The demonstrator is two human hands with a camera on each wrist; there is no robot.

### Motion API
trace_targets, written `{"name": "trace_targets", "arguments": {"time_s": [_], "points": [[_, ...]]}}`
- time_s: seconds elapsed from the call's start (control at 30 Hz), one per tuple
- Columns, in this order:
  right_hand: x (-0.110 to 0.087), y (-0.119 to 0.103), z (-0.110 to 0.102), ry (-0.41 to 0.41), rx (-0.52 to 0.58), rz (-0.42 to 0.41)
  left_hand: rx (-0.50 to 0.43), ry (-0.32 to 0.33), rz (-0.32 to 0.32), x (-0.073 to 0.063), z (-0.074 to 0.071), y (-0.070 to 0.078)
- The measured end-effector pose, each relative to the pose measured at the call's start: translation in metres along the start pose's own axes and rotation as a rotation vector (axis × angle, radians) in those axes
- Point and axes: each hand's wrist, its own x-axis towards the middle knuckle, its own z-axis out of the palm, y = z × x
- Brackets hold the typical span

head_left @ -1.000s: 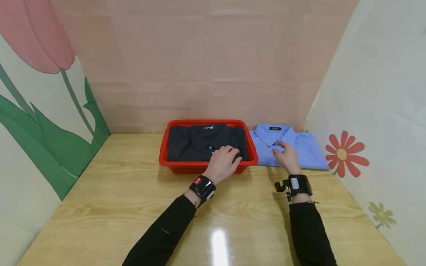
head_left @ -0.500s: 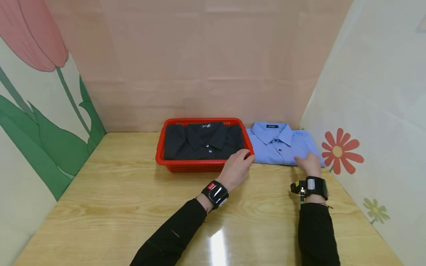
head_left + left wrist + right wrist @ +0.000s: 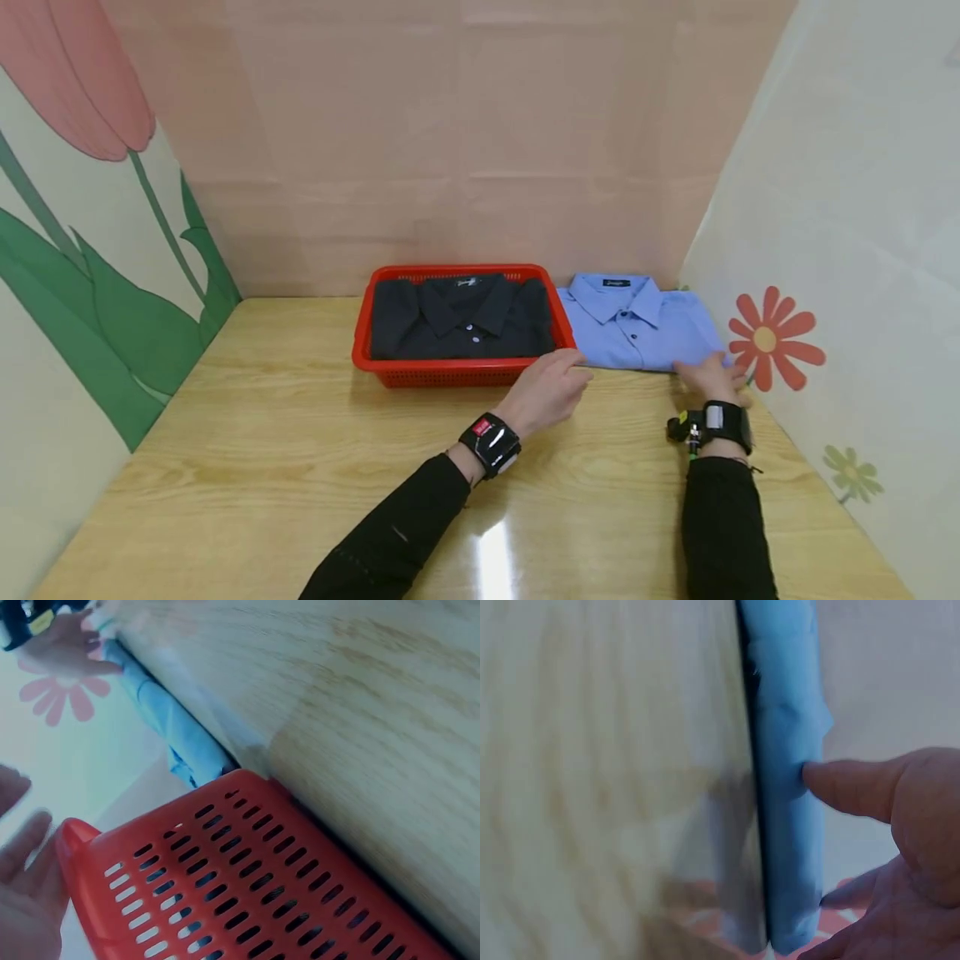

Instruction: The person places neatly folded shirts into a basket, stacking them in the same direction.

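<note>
A folded black shirt (image 3: 457, 329) lies collar-up inside a red plastic basket (image 3: 442, 365). Right beside the basket, a folded light-blue shirt (image 3: 637, 333) with buttons and a dark collar label lies flat on the table. My left hand (image 3: 546, 393) is over the basket's front right corner; in the left wrist view its loosely bent fingers (image 3: 26, 851) are close by the rim. At the blue shirt's front right corner is my right hand (image 3: 711, 382). The right wrist view shows its thumb (image 3: 847, 784) against the shirt's folded edge, the other fingers spread apart near the end.
The wooden table (image 3: 300, 467) stretches in front of the basket. A pinkish backdrop (image 3: 465, 150) stands behind, and a white side panel with a red flower (image 3: 765, 339) rises close to my right hand. A tulip-print panel (image 3: 82, 275) borders the left.
My left hand has moved right, from over the black shirt to the basket's front right corner. My right hand has gone from the blue shirt's button area right and nearer, to its front right corner.
</note>
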Motion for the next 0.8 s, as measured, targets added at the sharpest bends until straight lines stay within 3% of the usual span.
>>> {"name": "trace_targets", "arguments": {"time_s": [0.2, 0.4, 0.53, 0.63, 0.7, 0.8], "points": [[0.005, 0.012, -0.005, -0.053, -0.017, 0.006, -0.009, -0.08, 0.098, 0.004, -0.005, 0.006], [0.004, 0.013, -0.007, -0.021, -0.062, 0.055, -0.034, -0.18, 0.113, 0.005, -0.003, 0.011], [0.002, 0.015, -0.003, 0.057, -0.111, 0.064, -0.062, -0.312, 0.096, 0.003, 0.003, 0.015], [-0.002, 0.016, 0.0, 0.127, -0.113, 0.018, -0.08, -0.402, 0.068, 0.001, 0.009, 0.015], [-0.006, 0.015, 0.0, 0.152, -0.063, -0.023, -0.106, -0.438, 0.04, 0.0, 0.012, 0.014], [-0.012, 0.01, -0.004, 0.121, 0.017, -0.066, -0.127, -0.457, 0.009, -0.003, 0.017, 0.012]]}}
